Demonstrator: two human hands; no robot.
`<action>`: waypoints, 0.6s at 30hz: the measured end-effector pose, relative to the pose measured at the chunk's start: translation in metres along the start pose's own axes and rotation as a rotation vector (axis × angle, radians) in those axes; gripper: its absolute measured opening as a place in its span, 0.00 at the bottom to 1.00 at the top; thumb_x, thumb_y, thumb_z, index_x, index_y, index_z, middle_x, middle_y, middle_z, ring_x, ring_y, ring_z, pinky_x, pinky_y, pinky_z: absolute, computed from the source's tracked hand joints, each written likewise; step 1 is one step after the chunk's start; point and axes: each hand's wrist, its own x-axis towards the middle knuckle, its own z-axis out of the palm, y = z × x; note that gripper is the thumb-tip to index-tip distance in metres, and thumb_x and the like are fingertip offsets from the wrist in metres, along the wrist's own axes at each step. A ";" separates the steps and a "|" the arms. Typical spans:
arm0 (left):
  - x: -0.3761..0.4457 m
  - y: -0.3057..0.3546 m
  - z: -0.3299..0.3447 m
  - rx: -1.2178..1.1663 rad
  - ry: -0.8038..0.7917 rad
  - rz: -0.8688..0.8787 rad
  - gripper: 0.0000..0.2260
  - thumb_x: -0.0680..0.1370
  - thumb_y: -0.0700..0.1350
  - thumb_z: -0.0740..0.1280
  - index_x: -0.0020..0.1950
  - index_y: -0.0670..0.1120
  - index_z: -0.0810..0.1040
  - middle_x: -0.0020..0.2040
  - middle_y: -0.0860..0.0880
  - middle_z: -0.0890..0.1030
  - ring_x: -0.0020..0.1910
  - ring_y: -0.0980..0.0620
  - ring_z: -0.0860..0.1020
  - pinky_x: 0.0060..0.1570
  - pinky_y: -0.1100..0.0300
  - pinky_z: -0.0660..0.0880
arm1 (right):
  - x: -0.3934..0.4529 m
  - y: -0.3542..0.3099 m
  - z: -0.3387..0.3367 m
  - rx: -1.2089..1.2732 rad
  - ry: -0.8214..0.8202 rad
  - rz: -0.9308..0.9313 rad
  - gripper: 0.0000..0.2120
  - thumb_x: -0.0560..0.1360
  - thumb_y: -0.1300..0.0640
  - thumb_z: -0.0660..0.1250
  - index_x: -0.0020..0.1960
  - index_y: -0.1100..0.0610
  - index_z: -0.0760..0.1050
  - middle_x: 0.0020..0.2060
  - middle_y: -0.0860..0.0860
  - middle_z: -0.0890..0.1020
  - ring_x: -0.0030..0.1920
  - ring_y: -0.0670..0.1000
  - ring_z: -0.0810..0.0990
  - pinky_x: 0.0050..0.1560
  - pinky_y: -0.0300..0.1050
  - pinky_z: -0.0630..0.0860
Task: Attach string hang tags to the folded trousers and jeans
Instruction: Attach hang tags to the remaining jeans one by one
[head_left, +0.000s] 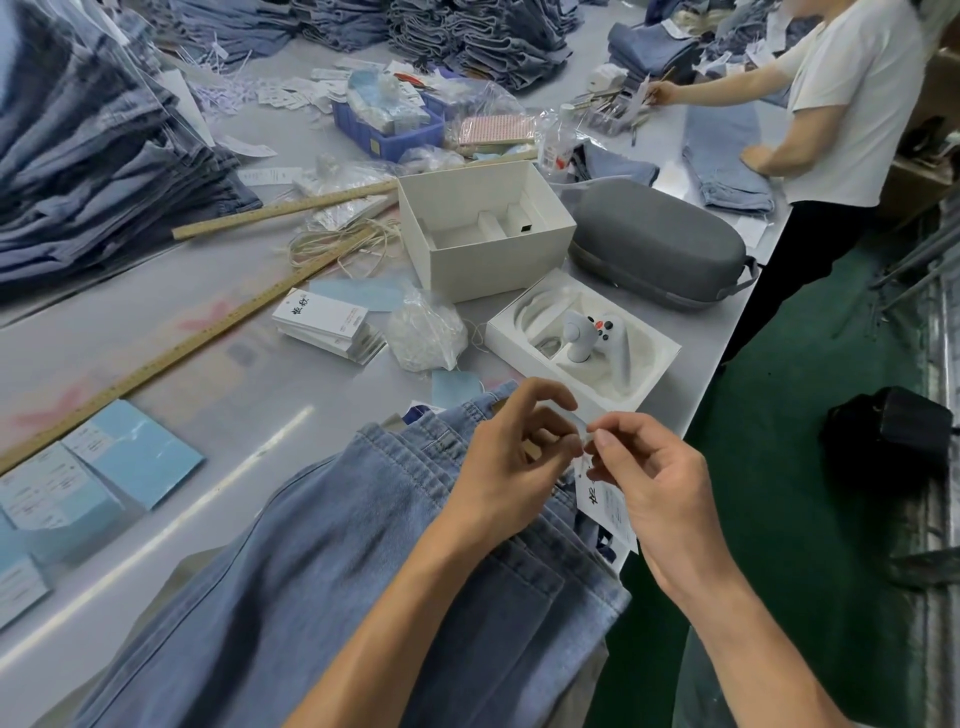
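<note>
From the head view, the left hand (511, 457) and right hand (649, 478) both pinch the string of a white tag (605, 506) over the jeans (363, 545) near the table's edge. This tag looks half done; more tags (324, 325) wait.

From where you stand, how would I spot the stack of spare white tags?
Start at the open white box mid-table. Just in front of it, toward its left, beside a clear bag, lies the tag stack. Unlike the blue cards nearer the left edge, its top tag is white with bold black characters.
</note>
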 end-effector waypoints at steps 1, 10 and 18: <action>0.000 0.000 0.000 -0.003 -0.002 0.002 0.12 0.80 0.38 0.71 0.59 0.50 0.73 0.43 0.50 0.83 0.41 0.44 0.81 0.39 0.61 0.76 | 0.000 0.001 0.001 -0.006 -0.007 0.000 0.05 0.79 0.54 0.69 0.52 0.46 0.82 0.46 0.52 0.86 0.48 0.54 0.86 0.51 0.47 0.83; 0.000 -0.004 0.000 -0.039 0.040 0.003 0.10 0.79 0.41 0.73 0.54 0.51 0.74 0.43 0.51 0.84 0.39 0.44 0.80 0.37 0.65 0.71 | 0.003 -0.003 0.000 0.113 -0.042 0.062 0.08 0.75 0.51 0.71 0.51 0.51 0.83 0.46 0.55 0.85 0.48 0.54 0.85 0.50 0.41 0.81; 0.000 -0.005 -0.001 -0.078 0.015 0.018 0.10 0.80 0.40 0.71 0.55 0.51 0.73 0.43 0.50 0.83 0.41 0.41 0.80 0.36 0.66 0.70 | 0.001 0.002 0.004 0.088 -0.006 0.063 0.05 0.79 0.58 0.69 0.51 0.50 0.83 0.45 0.54 0.86 0.48 0.53 0.85 0.51 0.45 0.81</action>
